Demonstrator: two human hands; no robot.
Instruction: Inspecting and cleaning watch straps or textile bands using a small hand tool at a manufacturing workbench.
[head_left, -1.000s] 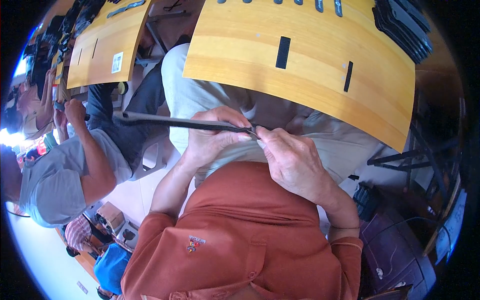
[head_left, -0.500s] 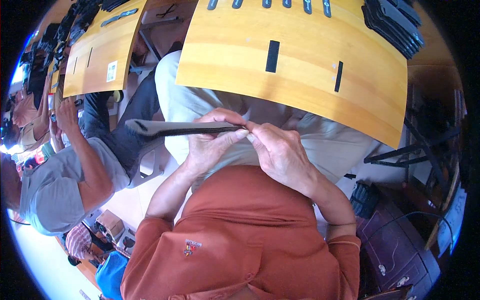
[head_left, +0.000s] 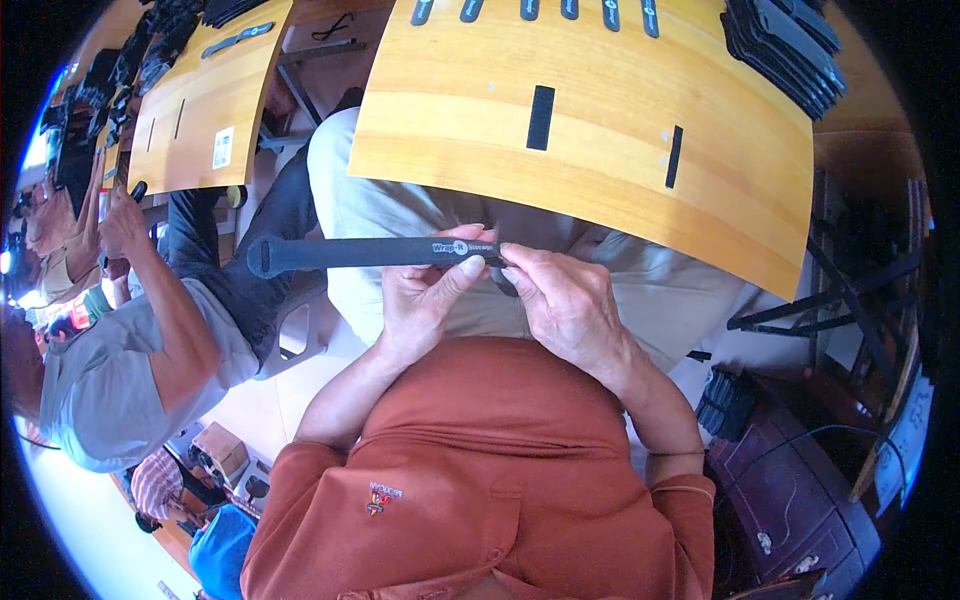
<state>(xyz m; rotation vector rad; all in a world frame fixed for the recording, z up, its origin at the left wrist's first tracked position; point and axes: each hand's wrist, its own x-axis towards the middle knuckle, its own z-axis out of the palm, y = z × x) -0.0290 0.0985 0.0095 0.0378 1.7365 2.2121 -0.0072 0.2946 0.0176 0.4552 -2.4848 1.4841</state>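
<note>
A long dark hook-and-loop strap [head_left: 350,253] with white print lies level in front of my belly, its rounded, stitched end pointing left. My left hand [head_left: 425,295] pinches it near its right part, thumb on top and fingers beneath. At the right end, the thumb and fingers of my right hand [head_left: 568,300] close on the strap; what they do to its tip is partly hidden by the fingers. Beyond my hands, a wooden table [head_left: 430,140] bears a short wide black strip [head_left: 541,118] and a narrower black strip [head_left: 675,157].
Several grey strap ends [head_left: 528,10] line the table's far side, with a stack of dark straps [head_left: 785,55] at its far right. At left, a seated person in a grey shirt [head_left: 130,370] works by another wooden table [head_left: 215,100]. A dark purple cabinet [head_left: 800,500] stands at lower right.
The strap has turned from edge-on to flat, so its printed face now shows. Both hands stay at nearly the same place, fingers shifted slightly.
</note>
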